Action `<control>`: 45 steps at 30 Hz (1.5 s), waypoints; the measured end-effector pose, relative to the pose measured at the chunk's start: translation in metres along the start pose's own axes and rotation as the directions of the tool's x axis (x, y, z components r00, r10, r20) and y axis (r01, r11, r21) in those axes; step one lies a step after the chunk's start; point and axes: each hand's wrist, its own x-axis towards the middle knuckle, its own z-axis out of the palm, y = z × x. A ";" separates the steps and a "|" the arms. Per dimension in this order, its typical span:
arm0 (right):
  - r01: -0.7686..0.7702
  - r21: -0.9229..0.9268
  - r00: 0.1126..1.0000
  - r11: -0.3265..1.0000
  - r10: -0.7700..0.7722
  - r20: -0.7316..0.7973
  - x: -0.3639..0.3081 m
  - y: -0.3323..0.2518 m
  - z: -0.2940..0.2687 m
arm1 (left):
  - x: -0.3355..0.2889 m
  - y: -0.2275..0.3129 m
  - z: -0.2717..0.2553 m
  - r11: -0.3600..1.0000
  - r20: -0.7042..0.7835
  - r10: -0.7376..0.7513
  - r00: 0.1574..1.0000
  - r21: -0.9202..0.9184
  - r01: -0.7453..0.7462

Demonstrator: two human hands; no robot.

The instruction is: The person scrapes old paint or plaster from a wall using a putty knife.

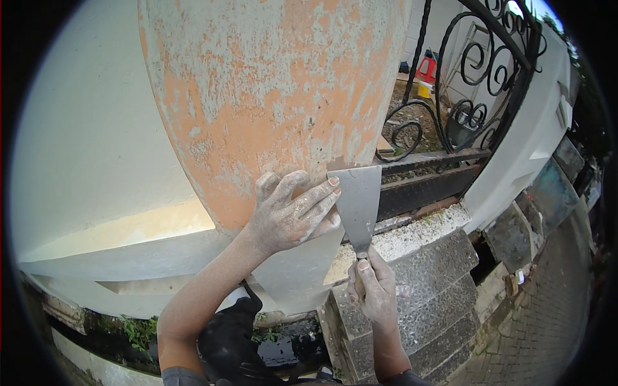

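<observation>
In my right hand (pixel 374 286) is a putty knife (pixel 359 202), its handle gripped low and its wide metal blade pointing up. The blade's top edge lies at the lower right part of a wall pillar (pixel 270 90), whose pale paint is patchy with orange showing through. My left hand (pixel 293 209), coated in white dust, is beside the blade with two fingers stretched to its left edge and the others bent. Whether those fingertips press on the blade or the wall behind, I cannot tell. Both forearms are dusty too.
A black wrought-iron gate (pixel 463 83) stands right of the pillar, with a red stool (pixel 426 67) and a yellow container (pixel 424 90) behind it. Stone-textured steps (pixel 431 283) descend at the lower right beside a paved road (pixel 547 309). A dark drain (pixel 290 350) runs below me.
</observation>
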 end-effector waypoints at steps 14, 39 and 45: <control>0.089 0.003 0.996 0.996 -0.089 -0.018 0.007 0.003 0.007 | 0.009 -0.001 -0.004 0.998 0.020 -0.061 0.998 -0.029 0.061; 0.017 -0.008 0.999 1.000 -0.017 -0.038 -0.001 0.004 0.003 | 0.008 0.003 -0.006 0.998 0.059 -0.047 0.997 -0.035 0.049; 0.033 0.015 0.999 0.999 -0.032 -0.033 0.009 0.002 0.003 | 0.020 -0.003 -0.006 0.998 0.033 -0.050 0.998 -0.028 0.051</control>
